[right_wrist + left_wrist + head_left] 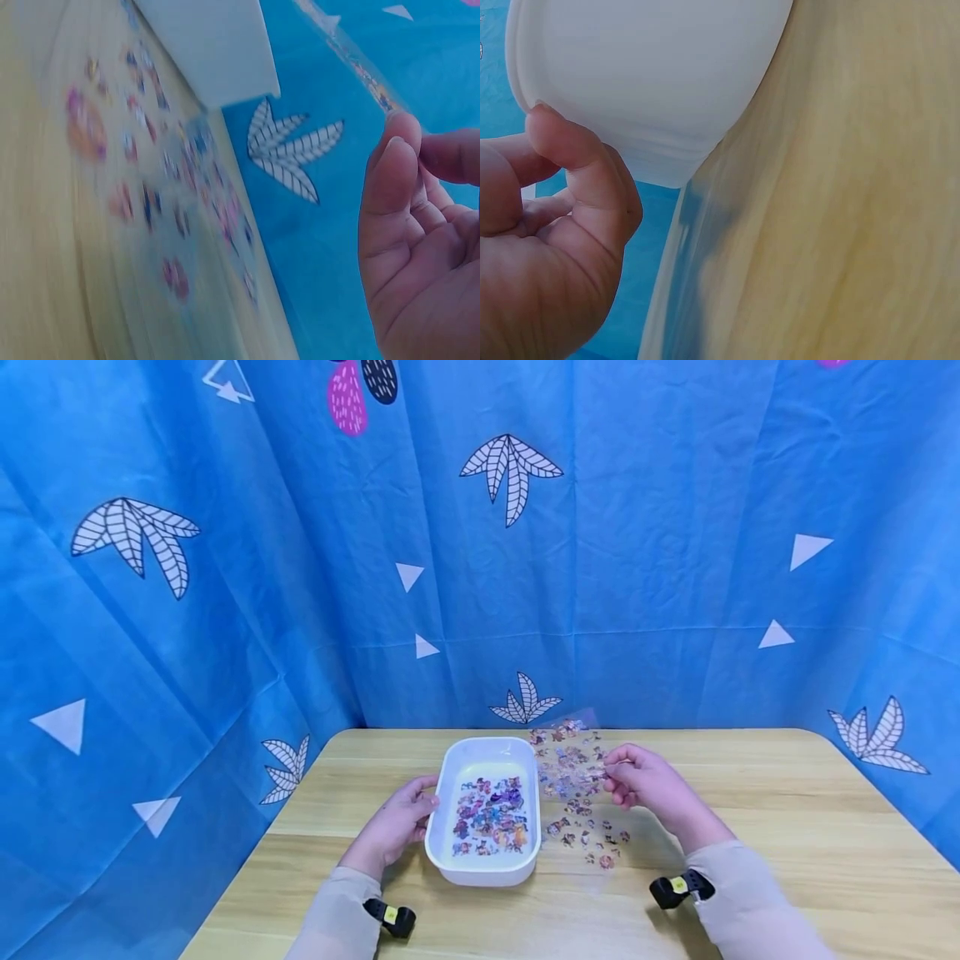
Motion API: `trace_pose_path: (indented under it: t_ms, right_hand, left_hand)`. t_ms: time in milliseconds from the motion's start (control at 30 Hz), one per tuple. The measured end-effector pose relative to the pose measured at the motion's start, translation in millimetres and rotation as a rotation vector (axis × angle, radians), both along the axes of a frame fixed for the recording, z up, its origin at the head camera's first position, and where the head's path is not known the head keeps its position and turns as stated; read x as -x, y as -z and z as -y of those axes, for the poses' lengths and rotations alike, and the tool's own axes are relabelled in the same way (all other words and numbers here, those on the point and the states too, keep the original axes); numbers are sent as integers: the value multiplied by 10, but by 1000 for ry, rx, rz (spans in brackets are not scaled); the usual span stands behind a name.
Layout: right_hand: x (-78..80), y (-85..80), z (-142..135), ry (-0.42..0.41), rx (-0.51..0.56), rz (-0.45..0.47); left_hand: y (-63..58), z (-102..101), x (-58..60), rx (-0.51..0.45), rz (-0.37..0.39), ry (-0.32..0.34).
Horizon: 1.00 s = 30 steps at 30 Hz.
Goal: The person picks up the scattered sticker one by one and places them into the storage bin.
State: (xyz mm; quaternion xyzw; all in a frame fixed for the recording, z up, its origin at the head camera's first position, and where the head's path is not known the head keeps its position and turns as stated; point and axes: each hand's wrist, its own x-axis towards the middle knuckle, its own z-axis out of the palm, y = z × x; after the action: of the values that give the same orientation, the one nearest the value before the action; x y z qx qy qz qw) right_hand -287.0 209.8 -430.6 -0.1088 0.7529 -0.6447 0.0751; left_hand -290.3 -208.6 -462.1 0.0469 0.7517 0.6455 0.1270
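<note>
A white plastic box (pixel 483 877) with a raised rim stands on the table, and colourful cartoon stickers (pixel 491 818) lie inside it. My left hand (pixel 397 822) grips its left side, the thumb at the rim; the left wrist view shows the box's outer wall (pixel 652 67) close by. To the right of the box, my right hand (pixel 645 785) pinches the edge of a clear sticker sheet (pixel 566 760) between thumb and fingers. That raised sheet (pixel 360 71) appears nearly edge-on in the right wrist view. Below it, more clear sticker sheet (pixel 172 195) lies flat on the wood.
The light wooden table (pixel 810 827) extends to both sides of the hands. Behind it and at the left hangs a blue curtain (pixel 637 543) with white leaf and triangle prints. A black strapped device (pixel 678 887) sits on each wrist.
</note>
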Motion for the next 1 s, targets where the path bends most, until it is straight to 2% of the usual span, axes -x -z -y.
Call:
trace_pose_path:
  t_ms: [300,600,867,1000]
  right_hand:
    - [98,12,436,-17,28,48]
    - [166,21,790,21,49,97]
    - [204,49,998,54,70,165]
    - [212,67,1046,64,61,164]
  left_hand:
    - [13,-5,-1,-10,4,4]
    - [-2,2,-3,-5,13,-5]
    - [0,3,-1,-7,13,0]
    - [0,3,1,-8,13,3]
